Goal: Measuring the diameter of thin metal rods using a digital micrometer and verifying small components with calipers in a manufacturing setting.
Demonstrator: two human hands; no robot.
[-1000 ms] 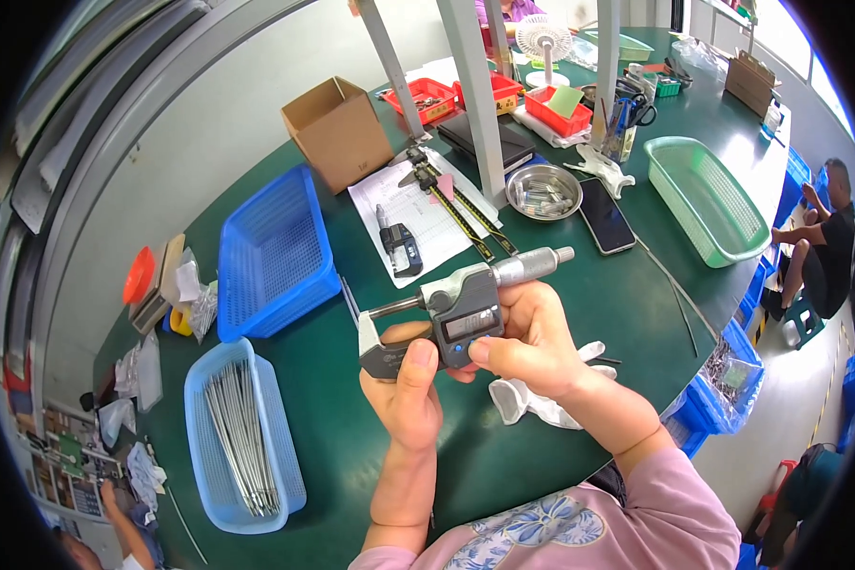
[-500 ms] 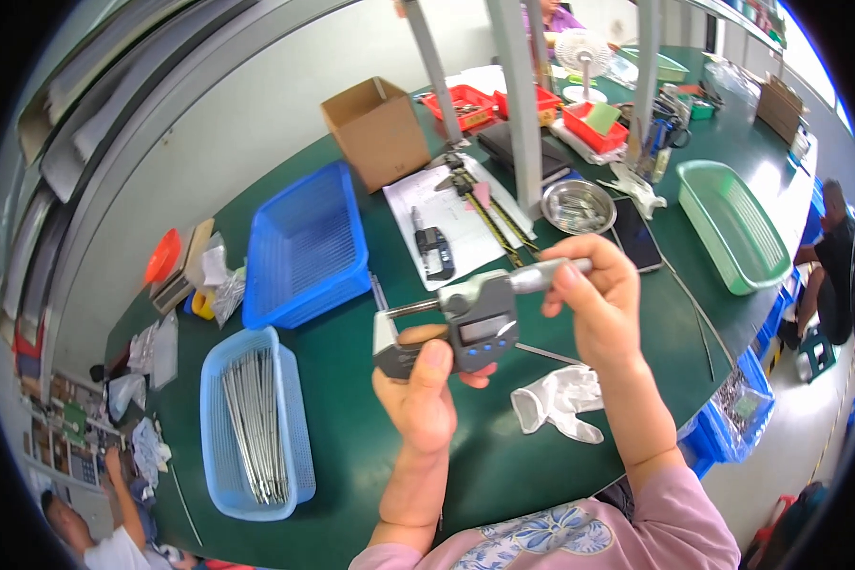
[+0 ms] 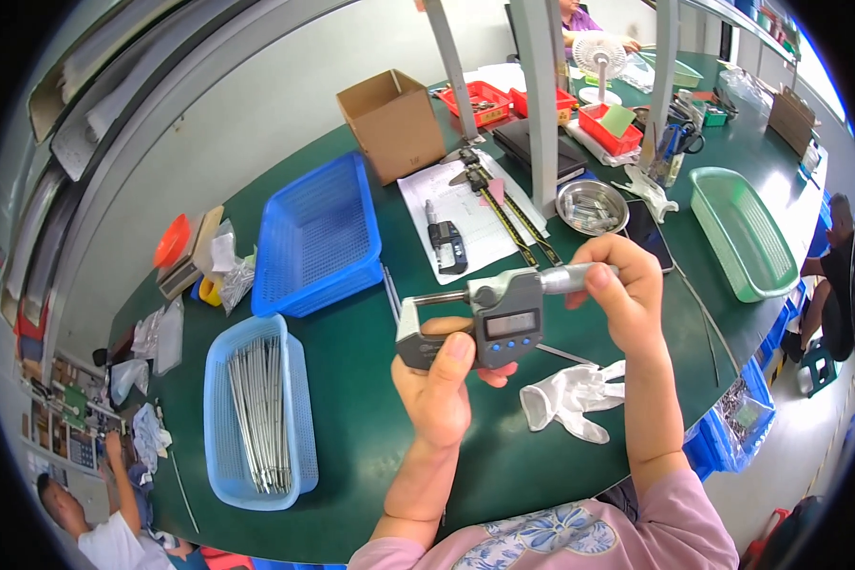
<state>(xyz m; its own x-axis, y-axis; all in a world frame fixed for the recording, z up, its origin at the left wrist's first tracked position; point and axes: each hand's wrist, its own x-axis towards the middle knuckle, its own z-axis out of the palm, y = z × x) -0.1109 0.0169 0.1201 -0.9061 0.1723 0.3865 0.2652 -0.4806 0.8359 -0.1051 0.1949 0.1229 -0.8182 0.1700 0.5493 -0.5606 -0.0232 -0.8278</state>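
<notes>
A digital micrometer (image 3: 506,296) with a grey frame, small display and blue buttons is held up in front of me over the table. My left hand (image 3: 437,399) grips its frame from below, thumb in front and fingers behind. My right hand (image 3: 627,290) pinches the silver thimble at its right end between thumb and fingers. The spindle reaches left toward the anvil; whether anything sits in that gap I cannot tell. Beneath my right forearm lies a white glove (image 3: 570,404). To the left, a light blue basket (image 3: 306,408) holds many thin metal rods (image 3: 259,418).
A blue basket (image 3: 318,237) and cardboard box (image 3: 394,128) stand behind. A second micrometer (image 3: 446,242) and calipers (image 3: 503,204) lie on paper. Grey posts (image 3: 542,114) rise near a metal bowl (image 3: 591,207) of small parts. A green basket (image 3: 746,233) is at right. Other people work nearby.
The view has shifted slightly, so the table things appear a little further right. Both hands keep their hold on the micrometer, which now looks more level, its display facing me.
</notes>
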